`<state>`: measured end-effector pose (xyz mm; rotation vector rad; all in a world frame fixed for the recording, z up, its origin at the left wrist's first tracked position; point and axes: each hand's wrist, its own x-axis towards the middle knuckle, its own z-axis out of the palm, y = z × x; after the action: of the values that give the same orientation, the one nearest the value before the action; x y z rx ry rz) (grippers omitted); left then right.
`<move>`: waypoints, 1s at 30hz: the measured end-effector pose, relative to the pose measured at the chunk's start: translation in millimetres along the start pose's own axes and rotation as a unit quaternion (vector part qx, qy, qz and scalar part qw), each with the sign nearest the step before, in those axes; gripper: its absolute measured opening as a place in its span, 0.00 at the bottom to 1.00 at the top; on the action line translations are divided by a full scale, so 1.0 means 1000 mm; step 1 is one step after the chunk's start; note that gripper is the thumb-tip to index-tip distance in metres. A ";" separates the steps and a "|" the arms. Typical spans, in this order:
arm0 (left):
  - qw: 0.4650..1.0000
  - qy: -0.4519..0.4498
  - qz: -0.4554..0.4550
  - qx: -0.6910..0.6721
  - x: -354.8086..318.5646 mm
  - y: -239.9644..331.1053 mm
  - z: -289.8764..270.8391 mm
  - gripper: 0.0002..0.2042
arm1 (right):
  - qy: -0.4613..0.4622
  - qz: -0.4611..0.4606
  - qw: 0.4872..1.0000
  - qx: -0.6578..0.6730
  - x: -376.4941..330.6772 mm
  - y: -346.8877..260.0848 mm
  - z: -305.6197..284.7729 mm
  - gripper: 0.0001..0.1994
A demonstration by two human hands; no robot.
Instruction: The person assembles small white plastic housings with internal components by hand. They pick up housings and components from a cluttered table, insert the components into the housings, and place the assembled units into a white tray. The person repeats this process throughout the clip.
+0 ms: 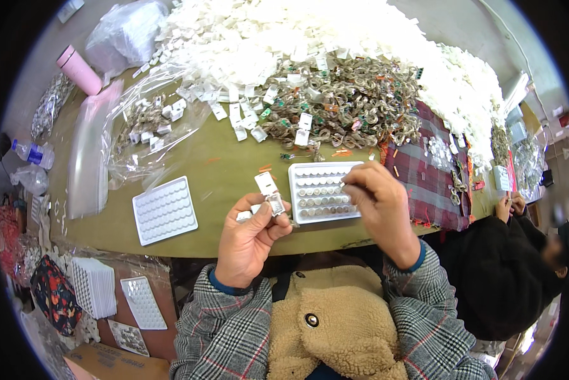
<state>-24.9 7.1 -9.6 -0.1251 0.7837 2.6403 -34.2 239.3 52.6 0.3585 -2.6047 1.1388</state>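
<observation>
My left hand grips a small white plastic case between thumb and fingers, its lid flipped up. Another small white piece is tucked in the same hand. My right hand is closed in a pinch above the right side of a white tray. Whatever its fingertips hold is too small to make out. Rows of round silvery button cells lie in the tray's nearer rows. Left of my left hand, a second white tray with scalloped rows lies flat on the green table.
Behind the trays rises a heap of bundled cords, with a large pile of white cases beyond. At right lies a plaid cloth; a person in black sits past it. A pink bottle and plastic bags are at left.
</observation>
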 end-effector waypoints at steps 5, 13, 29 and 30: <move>1.000 0.000 0.004 0.002 -0.010 -0.002 0.003 0.10 | -0.025 -0.068 0.992 0.105 -0.007 -0.046 0.042 0.10; 1.000 -0.005 0.011 0.005 -0.020 0.004 -0.001 0.10 | -0.047 -0.109 0.988 0.102 -0.004 -0.054 0.055 0.15; 0.988 0.082 0.052 0.121 -0.016 0.001 0.012 0.07 | 0.125 -0.092 0.987 0.037 -0.017 -0.008 0.036 0.14; 0.988 0.078 0.064 0.120 -0.015 0.003 0.011 0.07 | 0.125 -0.009 0.992 0.022 -0.016 0.004 0.022 0.10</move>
<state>-12.5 5.8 4.4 -0.2255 1.1913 2.6519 -24.1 227.7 30.0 0.2314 -2.3576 1.1548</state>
